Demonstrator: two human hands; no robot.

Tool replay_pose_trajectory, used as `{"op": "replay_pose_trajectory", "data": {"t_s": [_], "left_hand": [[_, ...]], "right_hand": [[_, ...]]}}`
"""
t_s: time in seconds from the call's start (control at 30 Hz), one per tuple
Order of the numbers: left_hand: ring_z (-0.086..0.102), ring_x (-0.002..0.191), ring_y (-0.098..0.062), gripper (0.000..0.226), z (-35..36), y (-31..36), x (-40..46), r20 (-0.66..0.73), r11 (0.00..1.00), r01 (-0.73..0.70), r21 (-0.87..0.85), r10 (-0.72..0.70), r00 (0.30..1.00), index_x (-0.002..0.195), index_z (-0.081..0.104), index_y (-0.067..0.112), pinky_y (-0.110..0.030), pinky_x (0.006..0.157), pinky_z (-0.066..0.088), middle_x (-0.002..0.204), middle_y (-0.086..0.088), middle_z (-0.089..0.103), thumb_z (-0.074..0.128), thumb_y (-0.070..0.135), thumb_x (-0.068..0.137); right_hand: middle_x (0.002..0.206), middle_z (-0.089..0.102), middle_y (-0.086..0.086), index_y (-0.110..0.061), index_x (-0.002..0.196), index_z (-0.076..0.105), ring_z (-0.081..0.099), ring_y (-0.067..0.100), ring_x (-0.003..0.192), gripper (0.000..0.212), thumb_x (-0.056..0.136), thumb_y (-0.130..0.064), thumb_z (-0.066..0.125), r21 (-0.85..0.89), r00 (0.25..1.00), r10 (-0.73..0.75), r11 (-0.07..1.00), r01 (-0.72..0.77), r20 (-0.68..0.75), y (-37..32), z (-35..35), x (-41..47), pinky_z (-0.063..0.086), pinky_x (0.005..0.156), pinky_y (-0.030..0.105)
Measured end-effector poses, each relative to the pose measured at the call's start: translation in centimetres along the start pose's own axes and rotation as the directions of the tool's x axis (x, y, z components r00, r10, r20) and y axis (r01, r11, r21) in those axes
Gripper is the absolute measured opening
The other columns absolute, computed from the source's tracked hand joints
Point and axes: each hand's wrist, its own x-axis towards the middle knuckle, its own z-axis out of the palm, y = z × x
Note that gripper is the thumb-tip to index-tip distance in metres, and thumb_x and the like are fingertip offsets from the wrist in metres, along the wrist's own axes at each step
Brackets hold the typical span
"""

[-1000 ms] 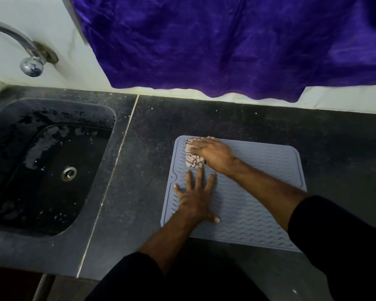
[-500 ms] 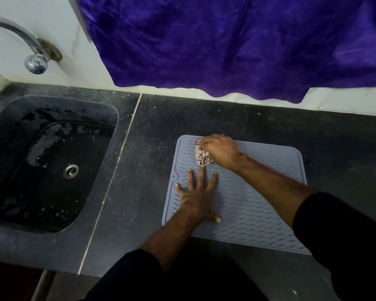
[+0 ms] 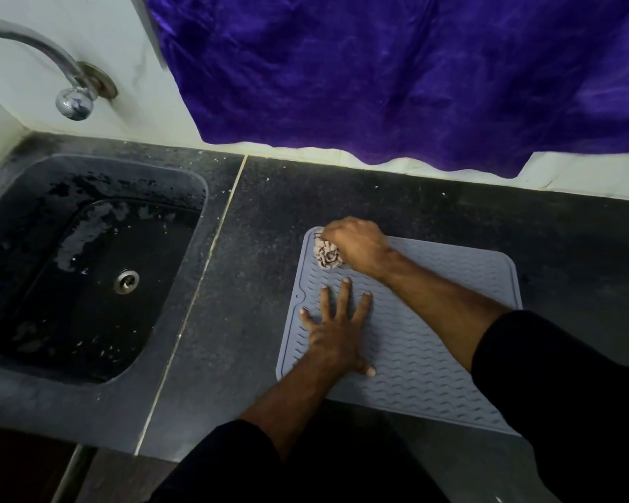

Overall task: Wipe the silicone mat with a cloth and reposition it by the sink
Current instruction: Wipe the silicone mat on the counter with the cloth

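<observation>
A grey silicone mat (image 3: 433, 339) with wavy ridges lies flat on the dark counter, to the right of the sink (image 3: 11, 386). My right hand (image 3: 356, 243) is closed on a bunched pale patterned cloth (image 3: 327, 254) and presses it on the mat's far left corner. My left hand (image 3: 336, 332) lies flat on the mat's left side with fingers spread, just in front of the cloth. Both forearms reach in from dark sleeves at the bottom.
The dark sink has wet patches and a metal drain (image 3: 126, 281). A chrome tap (image 3: 69, 92) comes out of the white wall above it. A purple cloth (image 3: 396, 74) hangs down the wall behind the counter (image 3: 255, 248). A pale seam (image 3: 204, 270) separates sink and counter.
My right hand has bunched the cloth up more tightly and moved slightly toward the mat's far left corner. My left hand has stayed flat in the same place.
</observation>
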Motion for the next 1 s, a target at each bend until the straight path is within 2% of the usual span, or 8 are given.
{"op": "replay_pose_trajectory", "data": {"t_s": [0.07, 0.17, 0.4, 0.5, 0.6, 0.8, 0.9, 1.0], "left_hand": [[-0.038, 0.135, -0.038, 0.133, -0.1, 0.0, 0.0, 0.009, 1.000, 0.003, -0.001, -0.003, 1.000, 0.145, -0.027, 0.036, -0.077, 0.103, -0.004, 0.145, -0.001, -0.048, 0.078, 0.055, 0.067], [-0.037, 0.135, -0.038, 0.130, -0.1, 0.1, -0.1, 0.034, 1.000, 0.011, 0.011, -0.012, 0.999, 0.147, -0.024, 0.034, -0.076, 0.103, -0.005, 0.149, -0.004, -0.043, 0.077, 0.056, 0.068], [-0.037, 0.135, -0.038, 0.134, -0.3, 0.1, -0.2, 0.006, 1.000, 0.000, -0.014, 0.000, 1.000, 0.146, -0.027, 0.037, -0.077, 0.103, -0.002, 0.146, -0.002, -0.047, 0.080, 0.053, 0.066], [-0.037, 0.135, -0.037, 0.134, -0.2, 0.0, -0.1, 0.009, 1.000, -0.001, -0.015, 0.001, 1.000, 0.145, -0.027, 0.037, -0.077, 0.102, -0.004, 0.145, -0.001, -0.048, 0.079, 0.054, 0.066], [-0.037, 0.135, -0.037, 0.134, -0.2, 0.0, 0.0, 0.019, 1.000, 0.005, -0.012, -0.004, 1.000, 0.145, -0.028, 0.038, -0.077, 0.102, -0.004, 0.144, -0.001, -0.048, 0.079, 0.055, 0.066], [-0.038, 0.135, -0.037, 0.134, -0.1, 0.1, -0.1, 0.009, 1.000, 0.005, -0.014, -0.004, 1.000, 0.145, -0.029, 0.037, -0.077, 0.103, -0.004, 0.144, -0.001, -0.049, 0.079, 0.055, 0.066], [-0.038, 0.134, -0.037, 0.133, -0.1, 0.1, 0.0, 0.019, 1.000, 0.010, -0.012, -0.010, 1.000, 0.145, -0.028, 0.037, -0.077, 0.103, -0.005, 0.143, -0.001, -0.049, 0.079, 0.055, 0.067], [-0.038, 0.134, -0.038, 0.133, -0.1, 0.0, 0.0, 0.021, 1.000, 0.007, -0.008, -0.007, 1.000, 0.146, -0.027, 0.036, -0.077, 0.103, -0.005, 0.145, -0.002, -0.047, 0.078, 0.056, 0.067]], "right_hand": [[0.147, 0.042, 0.002, -0.022, 0.136, 0.047, 0.038, 0.027, 0.134, 0.057, 0.084, -0.009, 0.063, 0.084, 0.999, -0.052, 0.995, 0.053, -0.012, -0.9, 0.2, 0.3, 0.038, 0.107, 0.040], [0.157, 0.023, -0.002, -0.025, 0.144, 0.035, 0.022, 0.028, 0.143, 0.062, 0.089, 0.001, 0.045, 0.028, 0.988, -0.136, 0.990, 0.135, 0.066, -2.1, 1.5, 0.3, 0.027, 0.114, 0.040], [0.132, 0.059, 0.002, -0.022, 0.126, 0.057, 0.053, 0.026, 0.121, 0.052, 0.077, -0.009, 0.069, 0.057, 1.000, 0.014, 0.998, -0.014, -0.002, 0.2, 0.9, 0.5, 0.046, 0.100, 0.040], [0.149, 0.040, 0.001, -0.023, 0.137, 0.046, 0.037, 0.028, 0.135, 0.062, 0.081, -0.004, 0.065, 0.103, 1.000, -0.013, 0.995, 0.014, -0.012, -0.4, 1.1, 0.9, 0.033, 0.110, 0.039], [0.156, 0.025, 0.000, -0.024, 0.144, 0.035, 0.025, 0.028, 0.142, 0.063, 0.088, 0.002, 0.050, 0.010, 0.997, -0.044, 0.999, 0.043, 0.068, -0.3, 1.6, 0.7, 0.025, 0.115, 0.039], [0.130, 0.059, 0.006, -0.020, 0.127, 0.055, 0.053, 0.027, 0.119, 0.047, 0.082, -0.015, 0.067, 0.031, 0.988, 0.152, 0.988, -0.152, 0.017, 0.8, 0.7, -0.1, 0.046, 0.099, 0.039], [0.148, 0.041, 0.003, -0.021, 0.136, 0.047, 0.038, 0.028, 0.135, 0.052, 0.087, -0.007, 0.056, 0.094, 1.000, 0.007, 0.996, -0.005, -0.019, -0.7, 1.0, 0.1, 0.034, 0.109, 0.038], [0.155, 0.028, 0.001, -0.021, 0.142, 0.039, 0.026, 0.028, 0.142, 0.061, 0.087, 0.004, 0.048, 0.035, 0.998, -0.062, 0.997, 0.061, 0.027, -1.2, 1.6, -0.4, 0.025, 0.115, 0.038]]}}
